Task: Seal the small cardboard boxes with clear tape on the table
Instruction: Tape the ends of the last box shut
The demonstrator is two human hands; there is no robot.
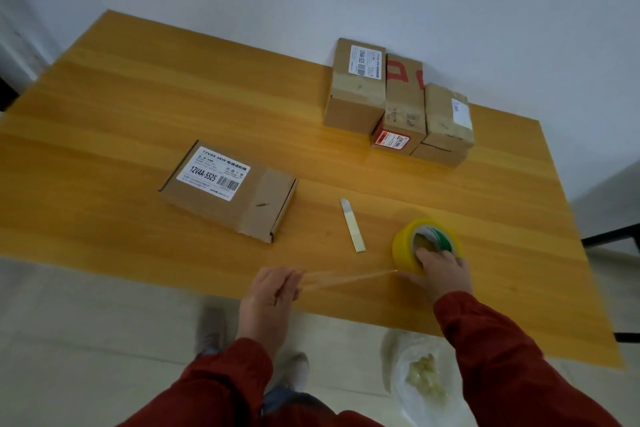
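Tape roll [403, 248] stands on edge, near right of the desk [138, 114], right hand [445, 272] gripping it, clear strip [349, 279] running left to the pinching left hand [273, 288]; flat box [228, 189] mid-desk, long axis crosswise; floor bag [448, 406] holds crumpled scraps [424, 374]

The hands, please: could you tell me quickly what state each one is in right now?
Left hand: closed, pinching the free end of the clear tape.
Right hand: closed, gripping the tape roll.

box stack [398, 97] far, blade [352, 225] between
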